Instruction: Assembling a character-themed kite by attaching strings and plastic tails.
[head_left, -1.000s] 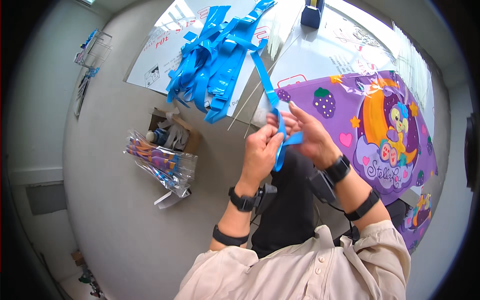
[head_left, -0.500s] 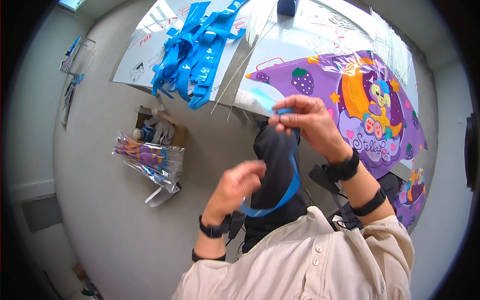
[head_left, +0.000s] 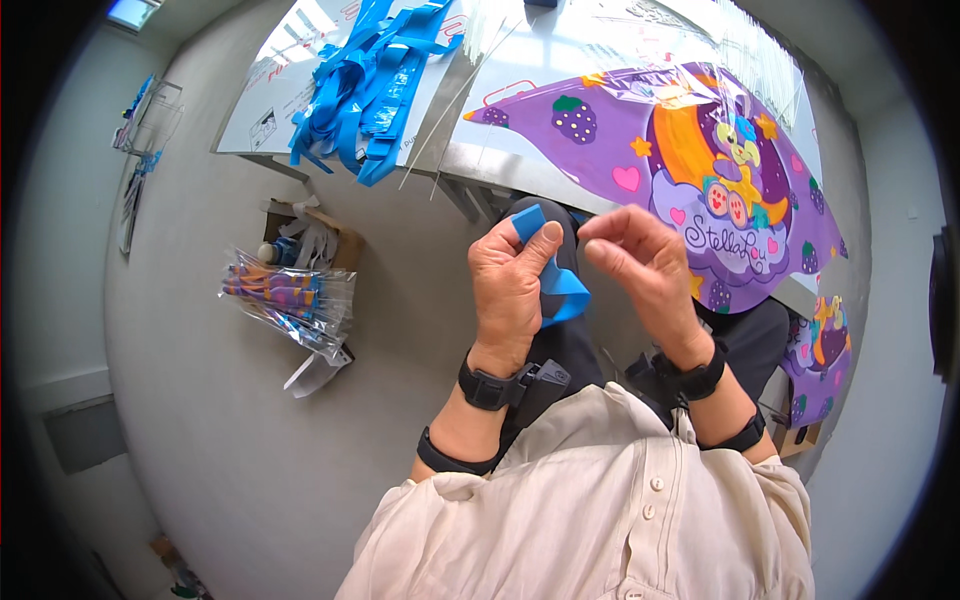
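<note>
My left hand is closed, its thumb pressing a blue plastic ribbon against the fingers. One short end of the ribbon sticks up above the thumb; the rest curves down in a loop beside the palm. Just to the right, my right hand has bent fingers, with thumb and forefinger a little apart and no ribbon visible between them. Both hands are over my lap in front of the table edge. Beyond them a purple diamond-shaped kite sail, printed with a cartoon figure, strawberries and stars, drapes over the table's front edge.
A heap of blue ribbons lies on the white-covered table, near thin white rods. On the floor to the left stands an open cardboard box beside clear-wrapped colourful packs. Another purple printed piece hangs at the right.
My left hand has risen and taken hold of the ribbon near its end. My right hand has let go of it and moved slightly down and right. The view has shifted.
</note>
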